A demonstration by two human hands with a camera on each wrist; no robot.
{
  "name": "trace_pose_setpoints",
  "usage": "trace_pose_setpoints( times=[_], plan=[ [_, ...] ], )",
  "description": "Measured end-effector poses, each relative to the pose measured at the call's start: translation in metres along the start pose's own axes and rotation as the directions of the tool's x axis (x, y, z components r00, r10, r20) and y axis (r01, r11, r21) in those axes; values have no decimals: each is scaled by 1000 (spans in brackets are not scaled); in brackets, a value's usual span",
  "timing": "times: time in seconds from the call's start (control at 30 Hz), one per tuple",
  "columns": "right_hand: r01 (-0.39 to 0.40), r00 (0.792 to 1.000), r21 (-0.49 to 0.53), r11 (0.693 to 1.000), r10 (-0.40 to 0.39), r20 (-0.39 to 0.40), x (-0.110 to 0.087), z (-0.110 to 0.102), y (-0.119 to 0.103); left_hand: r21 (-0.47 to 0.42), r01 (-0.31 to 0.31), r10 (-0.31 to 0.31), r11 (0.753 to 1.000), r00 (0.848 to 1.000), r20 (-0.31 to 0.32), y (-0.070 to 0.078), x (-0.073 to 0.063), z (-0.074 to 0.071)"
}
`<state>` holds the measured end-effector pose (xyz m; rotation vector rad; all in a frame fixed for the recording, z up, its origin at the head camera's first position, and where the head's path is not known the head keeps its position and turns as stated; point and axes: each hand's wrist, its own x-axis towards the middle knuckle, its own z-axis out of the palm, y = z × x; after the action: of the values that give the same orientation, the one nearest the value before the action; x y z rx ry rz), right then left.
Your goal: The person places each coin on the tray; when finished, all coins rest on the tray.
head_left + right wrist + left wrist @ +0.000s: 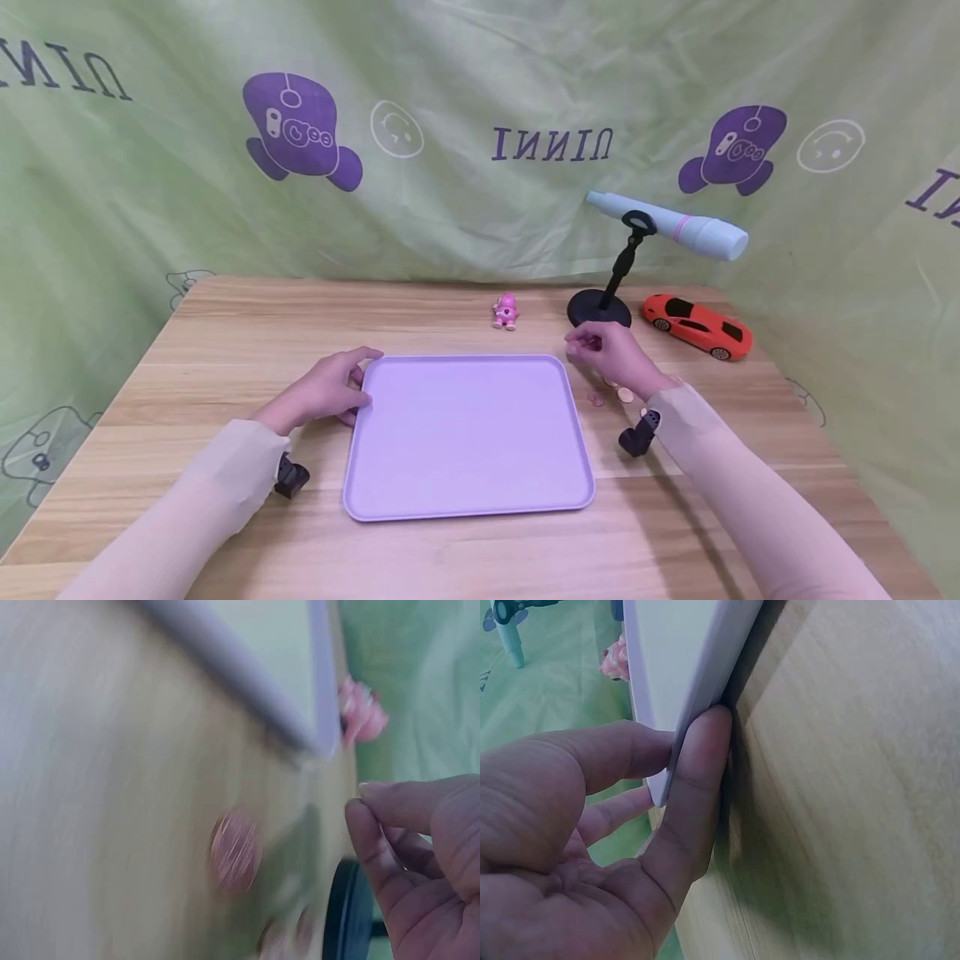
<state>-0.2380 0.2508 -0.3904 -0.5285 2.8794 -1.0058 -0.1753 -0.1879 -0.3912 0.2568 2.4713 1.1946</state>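
My left hand (324,390) grips the upper left corner of a lilac rectangular tray (357,467). In the left wrist view, one finger lies under the tray's edge (703,682) and another presses from above. Over the table beyond the tray's upper right corner is my right hand (611,354). Its thumb and index fingertips (360,817) meet, with nothing showing between them. Several coppery coins lie on the table below that hand, one coin (626,395) near the wrist and another coin (596,399) closer to the tray.
A pink bear figurine (506,312) stands behind the tray. At the back right, a black stand (597,309) carries a pale blue microphone (697,232). Beside it sits a red toy car (697,327). A green printed curtain (450,217) hangs behind the wooden table (247,333).
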Motion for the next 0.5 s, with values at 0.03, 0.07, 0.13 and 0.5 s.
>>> trace_pose_setpoints(
  times=[0.03, 0.07, 0.13, 0.5],
  plan=[
    [0, 1000, 11, 1000, 0, -8, 1, 0, -5, -1, 3, -3, 1000, 1000, -2, 0, 0, 0],
    [1, 1000, 28, 1000, -1, -10, 3, 1, -11, -3, 4, -4, 1000, 1000, -2, 0, 0, 0],
    [9, 1000, 70, 998, -9, -4, 7, 6, -23, -6, 5, -5, 1000, 1000, -2, 0, 0, 0],
    [4, 992, 314, 950, -44, 118, 33, 64, -86, -12, 5, -5, 1000, 1000, -6, -2, 1, 3]
  ],
)
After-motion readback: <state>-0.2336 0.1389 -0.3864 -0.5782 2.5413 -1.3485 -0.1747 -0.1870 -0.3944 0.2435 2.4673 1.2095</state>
